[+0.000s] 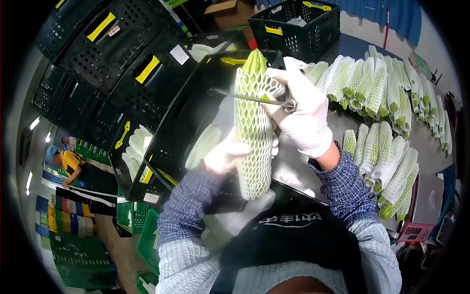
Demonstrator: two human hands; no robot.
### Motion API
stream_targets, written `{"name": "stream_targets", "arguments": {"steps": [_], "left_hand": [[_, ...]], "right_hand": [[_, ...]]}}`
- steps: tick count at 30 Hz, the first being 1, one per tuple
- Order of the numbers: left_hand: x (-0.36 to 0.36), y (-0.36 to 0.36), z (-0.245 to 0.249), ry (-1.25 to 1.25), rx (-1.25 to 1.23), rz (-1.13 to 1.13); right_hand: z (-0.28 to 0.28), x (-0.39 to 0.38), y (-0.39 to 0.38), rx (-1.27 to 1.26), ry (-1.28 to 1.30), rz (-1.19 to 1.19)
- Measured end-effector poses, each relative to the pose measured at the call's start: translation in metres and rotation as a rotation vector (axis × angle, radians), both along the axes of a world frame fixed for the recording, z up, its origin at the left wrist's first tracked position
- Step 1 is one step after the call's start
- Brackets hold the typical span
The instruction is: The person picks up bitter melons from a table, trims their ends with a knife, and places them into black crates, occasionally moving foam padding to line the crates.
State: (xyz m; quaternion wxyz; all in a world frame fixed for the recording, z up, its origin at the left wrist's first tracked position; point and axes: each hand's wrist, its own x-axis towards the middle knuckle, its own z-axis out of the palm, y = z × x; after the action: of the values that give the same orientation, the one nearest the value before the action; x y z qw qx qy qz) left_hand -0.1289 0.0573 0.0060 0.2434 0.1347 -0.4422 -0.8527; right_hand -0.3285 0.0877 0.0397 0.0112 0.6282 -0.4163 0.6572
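My left hand (226,154) in a white glove wraps round the lower middle of a long green gourd (254,63), held upright over a black crate. A white foam net sleeve (253,161) covers most of it, leaving the ridged tip bare. My right hand (304,110), also gloved, is closed at the upper part of the gourd and pinches the sleeve's edge. A thin metal tool (249,98), which looks like scissors, sticks out of its grip and crosses in front of the gourd. Another sleeved gourd (204,144) lies in the black crate (169,115) below.
Rows of sleeved gourds (362,81) lie on the dark table to the right, with another group (379,152) nearer. Black crates (122,44) are stacked at left. A black crate (298,29) stands at the back. A person in a yellow top (71,159) works far left.
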Motion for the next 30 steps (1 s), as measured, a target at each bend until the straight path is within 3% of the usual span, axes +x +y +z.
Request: {"name": "stream_targets", "arguments": {"steps": [2, 3, 5, 7, 9, 19, 20, 24, 26, 28, 30], "left_hand": [[0.000, -0.006, -0.006, 0.094, 0.024, -0.121], [-0.001, -0.010, -0.010, 0.144, 0.034, -0.184], [-0.004, -0.013, -0.014, 0.184, 0.034, -0.226], [-0.005, -0.015, -0.015, 0.200, 0.010, -0.208], [-0.005, -0.016, -0.011, 0.196, -0.004, -0.184], [0.003, -0.012, -0.001, 0.201, -0.071, -0.096], [0.003, -0.012, -0.001, 0.198, -0.072, -0.092], [0.003, -0.012, -0.001, 0.180, -0.086, -0.066], [0.005, -0.010, -0.001, 0.137, -0.106, -0.050], [0.008, -0.004, 0.002, 0.054, -0.143, -0.031], [0.004, 0.008, 0.011, -0.038, -0.181, -0.020]], "right_hand": [[-0.001, -0.001, -0.004, -0.019, -0.018, 0.010], [0.000, 0.000, -0.002, -0.078, -0.061, 0.165], [0.010, 0.010, 0.012, -0.100, 0.173, 0.302], [0.016, 0.011, 0.040, 0.076, 0.593, 0.548], [-0.041, 0.053, 0.040, -0.347, 0.451, 0.324], [-0.033, 0.062, 0.078, -0.209, 0.478, 0.421], [-0.019, 0.057, 0.083, -0.106, 0.767, 0.407], [-0.027, 0.042, 0.077, -0.074, 0.648, 0.485], [-0.030, 0.018, 0.079, 0.059, 0.542, 0.557], [-0.008, -0.013, 0.069, -0.008, 0.414, 0.457], [-0.009, -0.035, 0.056, -0.109, 0.017, 0.262]]}}
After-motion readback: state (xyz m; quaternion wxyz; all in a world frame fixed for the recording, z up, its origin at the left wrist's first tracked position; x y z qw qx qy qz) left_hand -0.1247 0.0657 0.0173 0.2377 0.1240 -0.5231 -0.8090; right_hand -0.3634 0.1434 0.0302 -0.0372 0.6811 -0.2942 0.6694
